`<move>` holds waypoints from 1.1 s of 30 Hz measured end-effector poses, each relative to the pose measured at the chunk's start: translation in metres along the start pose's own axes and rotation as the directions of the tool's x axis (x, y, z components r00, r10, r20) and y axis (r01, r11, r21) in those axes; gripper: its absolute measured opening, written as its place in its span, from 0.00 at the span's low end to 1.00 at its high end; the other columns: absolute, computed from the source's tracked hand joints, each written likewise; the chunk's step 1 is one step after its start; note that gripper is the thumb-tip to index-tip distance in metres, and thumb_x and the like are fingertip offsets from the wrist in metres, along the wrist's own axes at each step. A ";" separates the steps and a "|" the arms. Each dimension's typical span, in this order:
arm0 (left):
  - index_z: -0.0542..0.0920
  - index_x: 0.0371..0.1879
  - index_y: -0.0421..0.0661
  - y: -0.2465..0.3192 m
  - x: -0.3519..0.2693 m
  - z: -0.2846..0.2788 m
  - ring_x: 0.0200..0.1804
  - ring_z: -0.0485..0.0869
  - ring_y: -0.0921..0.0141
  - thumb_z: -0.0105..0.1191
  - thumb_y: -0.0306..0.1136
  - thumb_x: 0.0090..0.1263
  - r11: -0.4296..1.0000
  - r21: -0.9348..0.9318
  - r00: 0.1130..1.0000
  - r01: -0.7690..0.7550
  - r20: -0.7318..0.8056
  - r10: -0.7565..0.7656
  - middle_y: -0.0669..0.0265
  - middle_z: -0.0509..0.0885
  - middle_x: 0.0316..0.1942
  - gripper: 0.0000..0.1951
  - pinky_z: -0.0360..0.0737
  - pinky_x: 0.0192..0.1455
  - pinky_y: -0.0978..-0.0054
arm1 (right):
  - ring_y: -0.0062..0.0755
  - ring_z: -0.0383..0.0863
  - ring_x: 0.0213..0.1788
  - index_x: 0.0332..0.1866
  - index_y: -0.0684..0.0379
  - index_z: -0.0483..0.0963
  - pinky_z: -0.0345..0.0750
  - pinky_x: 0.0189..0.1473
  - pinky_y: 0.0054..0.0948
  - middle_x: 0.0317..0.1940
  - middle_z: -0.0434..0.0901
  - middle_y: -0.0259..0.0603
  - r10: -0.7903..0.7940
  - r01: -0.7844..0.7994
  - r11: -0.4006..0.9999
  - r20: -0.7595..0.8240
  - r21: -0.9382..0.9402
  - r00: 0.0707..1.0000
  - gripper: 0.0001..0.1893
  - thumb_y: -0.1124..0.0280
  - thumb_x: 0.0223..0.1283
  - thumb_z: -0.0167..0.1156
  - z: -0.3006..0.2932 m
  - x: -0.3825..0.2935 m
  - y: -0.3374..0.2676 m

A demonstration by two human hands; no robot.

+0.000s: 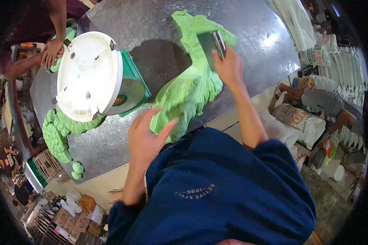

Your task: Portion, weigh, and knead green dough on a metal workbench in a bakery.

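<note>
A long, uneven mass of light-green dough (182, 95) stretches over the metal worktop (257, 55) in front of me. My right hand (231, 67) grips the rolled metal handle of a bench scraper (218, 44). The scraper's flat blade lies over the dough's upper part; whether it touches cannot be made out. At the dough's near-left end is my left hand (145, 137), blurred, thumb and fingers apart, holding nothing. Contact between it and the dough is unclear. Left of the dough stands a green dial scale (135, 82) topped by a round white pan (87, 73).
Lumpy cut dough pieces (55, 133) lie beside the scale, two small dough balls (77, 170) near the table's corner. At upper left, another person's hands (52, 53) press together by green dough. Sacks (300, 122) and another person are off to the right; cartons (73, 219) sit lower left.
</note>
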State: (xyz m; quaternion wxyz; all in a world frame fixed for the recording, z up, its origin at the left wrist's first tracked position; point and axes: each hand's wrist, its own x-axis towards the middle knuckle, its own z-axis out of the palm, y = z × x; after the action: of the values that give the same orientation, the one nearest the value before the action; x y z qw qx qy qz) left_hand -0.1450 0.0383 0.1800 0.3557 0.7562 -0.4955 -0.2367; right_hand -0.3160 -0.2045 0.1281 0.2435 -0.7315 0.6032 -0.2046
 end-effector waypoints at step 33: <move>0.60 0.71 0.44 -0.226 -0.164 0.025 0.65 0.71 0.66 0.55 0.15 0.60 0.501 -0.591 0.706 0.633 0.173 -0.687 0.57 0.72 0.65 0.37 0.66 0.67 0.70 | 0.57 0.83 0.38 0.50 0.52 0.78 0.80 0.42 0.50 0.34 0.83 0.52 0.008 0.115 0.964 0.459 -0.239 0.888 0.17 0.59 0.57 0.65 0.124 -0.111 0.023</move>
State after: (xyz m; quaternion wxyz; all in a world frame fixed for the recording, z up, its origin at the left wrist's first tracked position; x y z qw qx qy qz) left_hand -0.0963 0.2393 -0.0093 0.4826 0.7384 -0.0488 -0.4685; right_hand -0.2819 -0.0854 0.0149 0.2745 -0.8009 0.5301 0.0468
